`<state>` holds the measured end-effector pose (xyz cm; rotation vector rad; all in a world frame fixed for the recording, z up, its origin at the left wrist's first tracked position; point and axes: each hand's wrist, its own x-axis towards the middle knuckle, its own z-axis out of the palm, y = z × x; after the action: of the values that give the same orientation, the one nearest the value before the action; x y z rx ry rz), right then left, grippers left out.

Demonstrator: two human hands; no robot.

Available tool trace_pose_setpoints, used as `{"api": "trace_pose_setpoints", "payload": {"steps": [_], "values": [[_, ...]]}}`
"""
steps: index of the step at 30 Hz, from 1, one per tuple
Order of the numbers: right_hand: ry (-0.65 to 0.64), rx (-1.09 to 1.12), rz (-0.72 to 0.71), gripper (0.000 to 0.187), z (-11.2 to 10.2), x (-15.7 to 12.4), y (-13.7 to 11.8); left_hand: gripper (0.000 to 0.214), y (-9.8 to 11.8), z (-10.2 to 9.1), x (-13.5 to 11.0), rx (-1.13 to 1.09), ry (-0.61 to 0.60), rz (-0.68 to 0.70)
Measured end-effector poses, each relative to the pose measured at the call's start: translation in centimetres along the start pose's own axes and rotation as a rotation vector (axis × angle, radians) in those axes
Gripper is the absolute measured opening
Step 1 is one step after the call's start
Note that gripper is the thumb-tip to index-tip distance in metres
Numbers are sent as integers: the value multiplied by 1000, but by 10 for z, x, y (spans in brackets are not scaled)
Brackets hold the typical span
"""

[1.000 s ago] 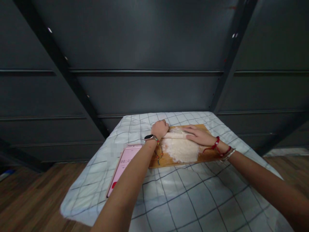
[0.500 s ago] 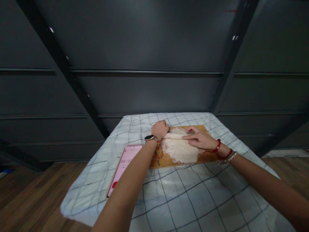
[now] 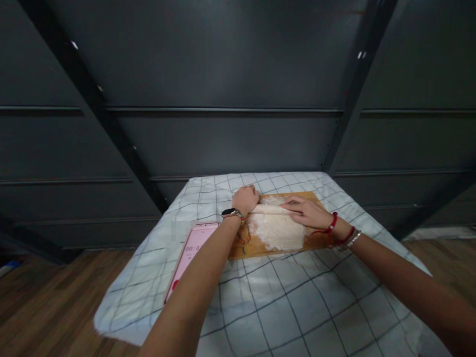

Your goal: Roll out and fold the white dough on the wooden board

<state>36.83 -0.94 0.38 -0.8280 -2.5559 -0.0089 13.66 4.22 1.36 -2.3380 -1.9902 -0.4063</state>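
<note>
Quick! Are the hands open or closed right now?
Left hand: curled closed at the left end of the pale roll; grip hidden.
Right hand: partly open, touching the roll.

The left hand (image 3: 246, 199) was closed over one end of a pale roll (image 3: 270, 209); the right hand (image 3: 311, 213) rested its fingers near the other. Beneath, a floury layer (image 3: 280, 231) covered much of a wooden board (image 3: 256, 246). A phone (image 3: 192, 246), partly hidden by the left forearm (image 3: 201, 280), lay on the checked tablecloth (image 3: 260, 302).
</note>
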Motion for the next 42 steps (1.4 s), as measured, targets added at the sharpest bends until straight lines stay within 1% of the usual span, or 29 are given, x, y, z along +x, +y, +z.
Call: {"api": "trace_pose_setpoints", "payload": {"steps": [10, 15, 20, 24, 28, 30, 34, 36, 39, 40, 42], "values": [[4, -89, -59, 41, 6, -5, 4, 37, 1, 0, -2, -9, 16, -12], [-11, -107, -82, 43, 5, -6, 4, 39, 1, -1, -3, -16, -10, -32], [-71, -153, -99, 39, 2, -8, 0, 39, 0, 0, -2, -15, -2, -22], [-87, -133, -85, 34, 0, -8, -3, 41, 0, 1, -1, -23, -9, -29], [-100, -109, -98, 36, -1, -9, -4, 41, 0, 1, -1, -18, 10, -18], [-79, -76, -83, 36, 0, -11, -3, 41, 0, 1, -2, -15, 23, -15], [15, 4, -25, 37, 3, -12, 0, 41, 0, 1, -3, -21, 28, -24], [-9, -1, -47, 36, 2, -12, -1, 41, 1, 1, -4, -27, 31, -24], [-100, -39, -106, 34, -2, -11, -5, 40, 1, 0, -4, -34, 30, -27], [-105, -35, -105, 35, -3, -11, -6, 40, 1, 0, -4, -36, 26, -28], [-59, 6, -65, 37, -5, -11, -5, 40, 1, 0, -4, -39, 19, -35]]}}
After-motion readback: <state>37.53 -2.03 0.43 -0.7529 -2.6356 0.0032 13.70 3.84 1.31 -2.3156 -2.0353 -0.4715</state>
